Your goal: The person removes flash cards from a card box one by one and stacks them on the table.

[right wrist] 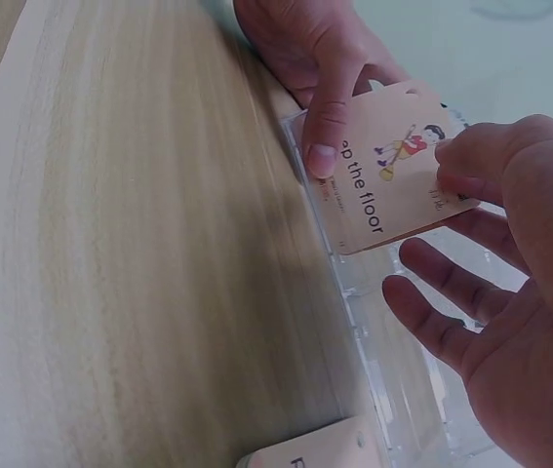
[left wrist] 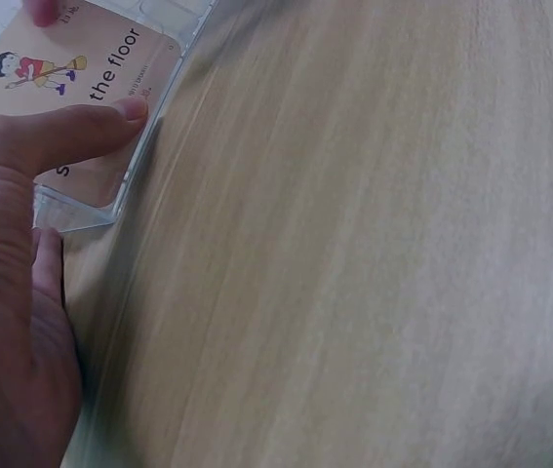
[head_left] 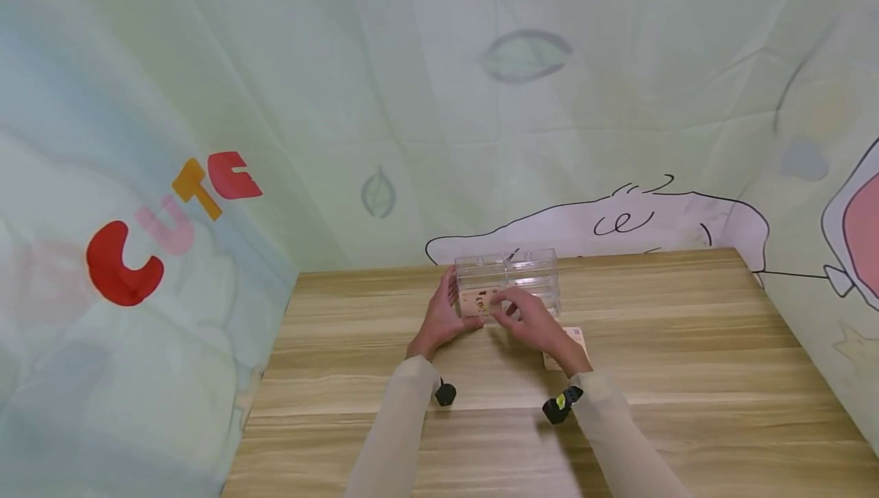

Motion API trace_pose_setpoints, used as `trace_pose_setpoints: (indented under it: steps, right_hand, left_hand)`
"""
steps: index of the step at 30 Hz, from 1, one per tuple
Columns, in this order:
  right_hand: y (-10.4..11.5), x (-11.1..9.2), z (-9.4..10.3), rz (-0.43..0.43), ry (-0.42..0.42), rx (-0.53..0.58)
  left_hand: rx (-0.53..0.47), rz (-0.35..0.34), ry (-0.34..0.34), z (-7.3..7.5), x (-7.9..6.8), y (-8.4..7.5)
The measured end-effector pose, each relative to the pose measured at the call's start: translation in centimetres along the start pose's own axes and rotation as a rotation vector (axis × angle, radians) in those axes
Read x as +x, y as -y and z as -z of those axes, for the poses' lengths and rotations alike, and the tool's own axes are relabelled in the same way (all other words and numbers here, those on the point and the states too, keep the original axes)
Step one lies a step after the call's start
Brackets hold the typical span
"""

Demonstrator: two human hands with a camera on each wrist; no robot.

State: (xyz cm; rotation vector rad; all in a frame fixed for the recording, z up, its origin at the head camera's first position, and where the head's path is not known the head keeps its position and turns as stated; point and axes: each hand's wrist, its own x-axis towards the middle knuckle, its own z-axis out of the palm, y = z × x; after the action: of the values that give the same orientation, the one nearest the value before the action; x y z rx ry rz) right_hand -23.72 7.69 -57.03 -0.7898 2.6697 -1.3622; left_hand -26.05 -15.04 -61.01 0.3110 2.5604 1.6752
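Note:
A pale flashcard (right wrist: 393,175), printed with "the floor" and a child with a broom, lies at the left compartment of a clear plastic box (head_left: 532,263). My right hand (head_left: 529,319) pinches the card's edge between thumb and index finger, its other fingers spread over the box. My left hand (head_left: 442,319) grips the box's left end, with its thumb (left wrist: 91,132) across the lower part of the card. In the right wrist view, the lower edge of the card overlaps the box's front rim.
More cards (head_left: 577,342) lie on the wooden table (head_left: 343,376) in front of the box's right side, partly behind the right wrist. A printed cloth backdrop (head_left: 412,101) rises along the table's back edge and both sides.

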Motion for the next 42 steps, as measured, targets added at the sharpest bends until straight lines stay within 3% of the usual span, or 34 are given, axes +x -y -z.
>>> trace_pose_setpoints:
  steps: [6,23,33,42]
  right_hand:
    - [-0.2,0.1,-0.2,-0.032,0.001,0.006]
    - [0.3,0.4,0.5,0.067,-0.106,-0.002]
    - [0.6,0.4,1.3,0.077,-0.149,0.021]
    - [0.9,-0.1,2.6,0.008,-0.147,0.037]
  left_hand:
    - [0.010,-0.002,0.005,-0.1,0.0,0.1]
    - [-0.022,-0.043,-0.005,-0.1,-0.1,-0.1]
    - [-0.007,-0.022,-0.010,-0.1,0.1,-0.1]
    - [-0.002,-0.016,-0.016,-0.1,0.1,0.0]
